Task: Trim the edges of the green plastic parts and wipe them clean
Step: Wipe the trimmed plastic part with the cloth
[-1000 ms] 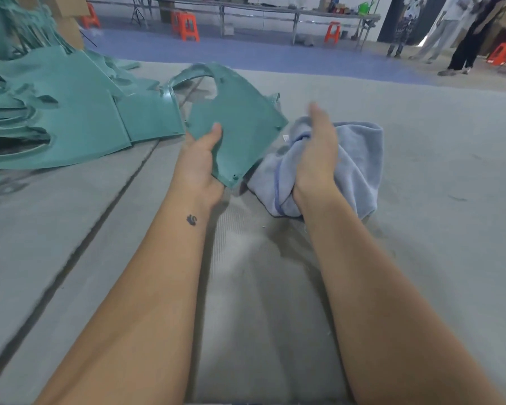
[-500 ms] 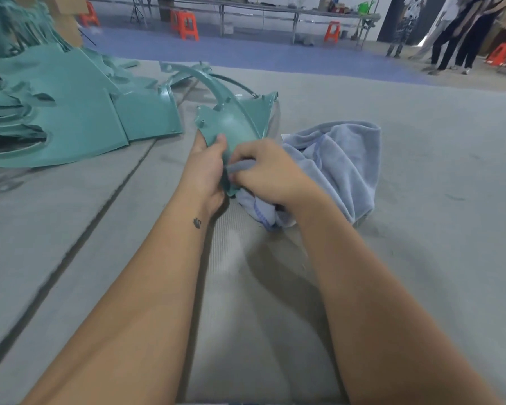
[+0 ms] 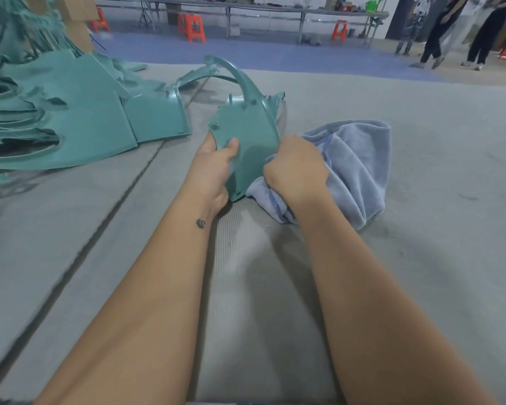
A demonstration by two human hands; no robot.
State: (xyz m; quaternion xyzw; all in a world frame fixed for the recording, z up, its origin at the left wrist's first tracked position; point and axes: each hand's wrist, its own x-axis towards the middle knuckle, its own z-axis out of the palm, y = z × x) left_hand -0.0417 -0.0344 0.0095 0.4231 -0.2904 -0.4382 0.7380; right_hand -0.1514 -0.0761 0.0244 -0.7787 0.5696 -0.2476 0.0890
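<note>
- Green part (image 3: 247,141) is the one in hand, held up off the grey table (image 3: 421,258), roughly in the middle of the view, just right of the big pile of green parts (image 3: 70,121).
- left hand (image 3: 216,168) grips its left edge, thumb clamped across the flat face and the other fingers hidden behind it, so can't say how they lie.
- Long axis runs pretty much near-to-far: narrow corner tip points down toward the person, and the curved arm sweeps up and away at the far end. Flat face with the little pegs is turned toward the camera.
- right hand (image 3: 295,168) is curled tight round a bunched blue towel (image 3: 360,168), pressed against the part's right edge.
- Looks like the wiping step to me. Tips: keep that left grip firm so the panel doesn't flex, wipe along the edge, and work cloth around the pegs.
- I'd watch for the thin arm snagging the towel.
</note>
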